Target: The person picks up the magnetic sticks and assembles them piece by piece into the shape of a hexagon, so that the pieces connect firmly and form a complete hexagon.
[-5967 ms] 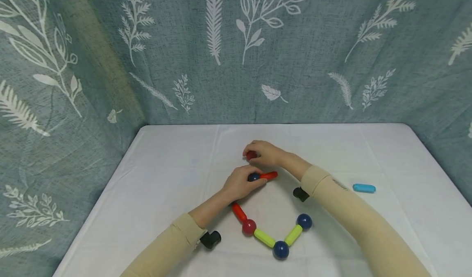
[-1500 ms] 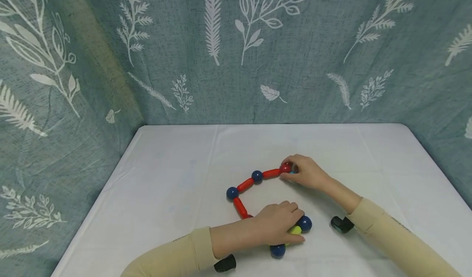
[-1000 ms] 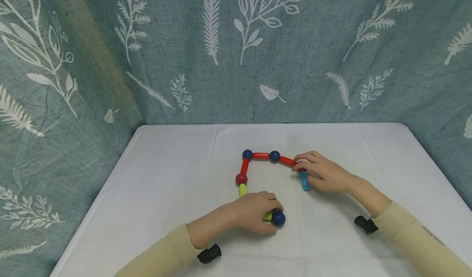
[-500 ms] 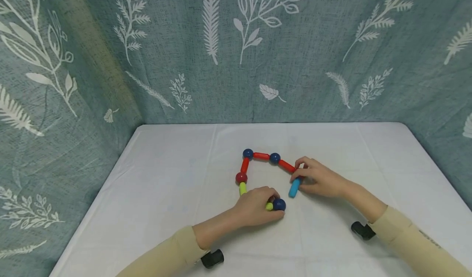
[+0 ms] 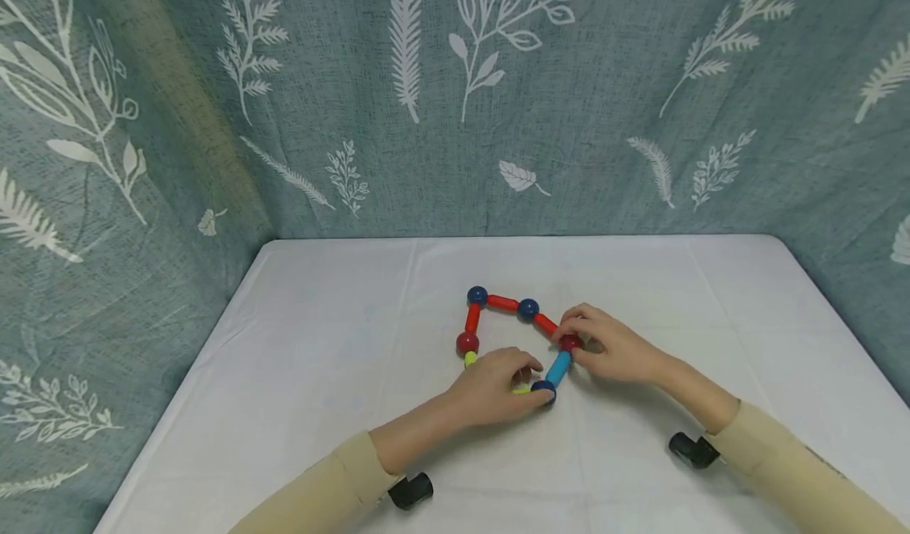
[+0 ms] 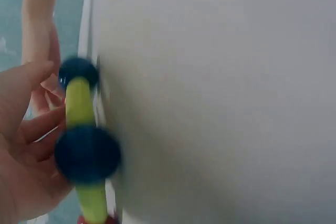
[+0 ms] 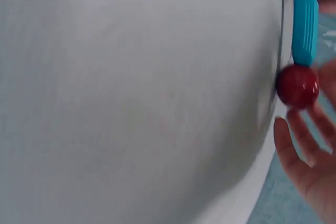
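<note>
A ring of magnetic balls and rods lies on the white table [image 5: 334, 321]. At its near right corner my left hand [image 5: 486, 389] pinches a blue ball [image 6: 77, 71] between thumb and fingers. That ball meets a light-blue rod [image 5: 558, 369] and a yellow-green rod [image 6: 80, 102]. Another blue ball [image 6: 88, 154] is hidden by the left hand in the head view. My right hand [image 5: 617, 350] grips the red ball [image 5: 570, 344] at the other end of the light-blue rod. Red rods [image 5: 502, 303] and two blue balls [image 5: 528, 309] form the far side; a second red ball [image 5: 467, 343] sits left.
A small black wrist camera [image 5: 410, 490] hangs under the left sleeve, another black camera [image 5: 693, 449] under the right. Behind the table hangs a teal curtain [image 5: 490, 163] with white leaf patterns. The table's far edge lies beyond the ring.
The right hand took up the light-blue rod, which now joins the red ball to the blue ball at the left hand. The chain was shifted away and turned; its gap has closed.
</note>
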The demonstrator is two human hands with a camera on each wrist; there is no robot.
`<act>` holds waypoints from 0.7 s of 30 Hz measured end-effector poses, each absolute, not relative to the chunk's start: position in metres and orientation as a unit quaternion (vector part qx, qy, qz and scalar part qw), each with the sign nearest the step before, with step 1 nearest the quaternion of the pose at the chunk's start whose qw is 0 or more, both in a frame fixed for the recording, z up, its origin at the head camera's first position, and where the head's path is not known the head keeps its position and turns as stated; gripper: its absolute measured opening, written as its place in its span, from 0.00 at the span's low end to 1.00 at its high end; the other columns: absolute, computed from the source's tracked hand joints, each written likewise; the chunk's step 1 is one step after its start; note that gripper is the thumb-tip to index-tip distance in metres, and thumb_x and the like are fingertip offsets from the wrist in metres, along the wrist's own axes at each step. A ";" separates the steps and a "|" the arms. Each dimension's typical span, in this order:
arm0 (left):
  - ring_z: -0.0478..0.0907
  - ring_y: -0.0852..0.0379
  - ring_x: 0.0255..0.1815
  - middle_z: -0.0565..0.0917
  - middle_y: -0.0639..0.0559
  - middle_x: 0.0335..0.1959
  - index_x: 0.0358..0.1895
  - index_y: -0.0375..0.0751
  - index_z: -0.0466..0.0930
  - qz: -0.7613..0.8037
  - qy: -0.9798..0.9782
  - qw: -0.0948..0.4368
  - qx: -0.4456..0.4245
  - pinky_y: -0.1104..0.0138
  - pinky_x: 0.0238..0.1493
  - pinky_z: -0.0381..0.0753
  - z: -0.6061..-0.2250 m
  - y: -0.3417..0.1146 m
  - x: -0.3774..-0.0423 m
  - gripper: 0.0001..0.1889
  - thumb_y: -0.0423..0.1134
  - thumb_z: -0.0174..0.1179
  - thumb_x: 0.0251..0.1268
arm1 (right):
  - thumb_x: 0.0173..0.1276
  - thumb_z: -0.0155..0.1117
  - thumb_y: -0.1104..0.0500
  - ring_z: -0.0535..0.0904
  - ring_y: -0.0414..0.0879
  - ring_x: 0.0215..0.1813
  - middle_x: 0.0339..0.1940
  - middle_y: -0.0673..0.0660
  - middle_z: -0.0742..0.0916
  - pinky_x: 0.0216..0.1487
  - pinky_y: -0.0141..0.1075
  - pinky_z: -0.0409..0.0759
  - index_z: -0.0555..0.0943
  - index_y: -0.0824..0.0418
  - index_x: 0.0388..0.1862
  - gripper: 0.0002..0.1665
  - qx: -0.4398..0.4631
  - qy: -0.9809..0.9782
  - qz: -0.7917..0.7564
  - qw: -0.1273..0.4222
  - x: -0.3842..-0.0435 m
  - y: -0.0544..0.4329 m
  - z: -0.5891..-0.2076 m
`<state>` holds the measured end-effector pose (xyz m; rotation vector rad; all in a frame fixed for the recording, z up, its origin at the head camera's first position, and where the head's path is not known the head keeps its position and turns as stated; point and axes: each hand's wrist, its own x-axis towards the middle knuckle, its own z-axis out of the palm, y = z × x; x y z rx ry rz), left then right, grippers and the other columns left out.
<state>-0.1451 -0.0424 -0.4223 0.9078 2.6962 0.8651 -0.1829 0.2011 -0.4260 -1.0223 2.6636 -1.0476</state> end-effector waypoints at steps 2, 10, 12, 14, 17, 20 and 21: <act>0.76 0.58 0.45 0.81 0.53 0.44 0.53 0.42 0.81 0.293 0.907 0.040 0.300 0.67 0.45 0.77 -0.421 -0.049 -0.153 0.20 0.51 0.64 0.64 | 0.69 0.61 0.65 0.76 0.44 0.43 0.50 0.56 0.80 0.41 0.37 0.78 0.79 0.61 0.55 0.16 -0.316 0.883 -0.345 0.036 -0.185 0.196 -0.427; 0.60 0.41 0.70 0.64 0.37 0.70 0.71 0.34 0.61 0.276 0.937 -0.014 0.215 0.54 0.67 0.64 -0.426 -0.074 -0.208 0.32 0.41 0.60 0.68 | 0.67 0.66 0.53 0.73 0.41 0.28 0.31 0.51 0.82 0.29 0.34 0.73 0.76 0.65 0.58 0.25 -0.230 0.932 -0.278 0.033 -0.196 0.175 -0.430; 0.59 0.39 0.70 0.63 0.36 0.70 0.72 0.33 0.60 0.278 0.936 0.007 0.217 0.53 0.68 0.63 -0.429 -0.076 -0.218 0.32 0.40 0.59 0.69 | 0.67 0.66 0.52 0.71 0.41 0.25 0.26 0.49 0.80 0.26 0.34 0.71 0.78 0.65 0.55 0.23 -0.220 0.938 -0.267 0.032 -0.198 0.174 -0.430; 0.60 0.38 0.69 0.64 0.35 0.69 0.71 0.33 0.62 0.281 0.931 0.020 0.233 0.53 0.66 0.64 -0.431 -0.076 -0.223 0.29 0.39 0.57 0.70 | 0.67 0.66 0.52 0.70 0.41 0.22 0.21 0.48 0.78 0.24 0.34 0.69 0.79 0.65 0.52 0.21 -0.212 0.943 -0.255 0.030 -0.200 0.173 -0.431; 0.61 0.37 0.66 0.65 0.35 0.67 0.69 0.34 0.65 0.291 0.921 0.024 0.258 0.52 0.64 0.66 -0.433 -0.073 -0.225 0.26 0.36 0.55 0.71 | 0.67 0.66 0.52 0.69 0.41 0.18 0.17 0.48 0.76 0.21 0.34 0.67 0.81 0.64 0.48 0.19 -0.196 0.950 -0.242 0.031 -0.202 0.174 -0.430; 0.64 0.39 0.63 0.67 0.36 0.65 0.69 0.36 0.67 0.294 0.915 0.018 0.275 0.53 0.62 0.68 -0.434 -0.070 -0.224 0.24 0.33 0.53 0.71 | 0.66 0.65 0.51 0.69 0.42 0.17 0.16 0.48 0.76 0.19 0.34 0.67 0.81 0.63 0.47 0.18 -0.171 0.957 -0.232 0.031 -0.203 0.177 -0.428; 0.65 0.40 0.63 0.67 0.37 0.64 0.68 0.37 0.68 0.296 0.914 0.016 0.278 0.53 0.62 0.69 -0.434 -0.069 -0.224 0.23 0.32 0.53 0.71 | 0.66 0.65 0.51 0.69 0.42 0.17 0.16 0.49 0.76 0.19 0.34 0.67 0.81 0.63 0.47 0.18 -0.161 0.960 -0.228 0.032 -0.204 0.178 -0.428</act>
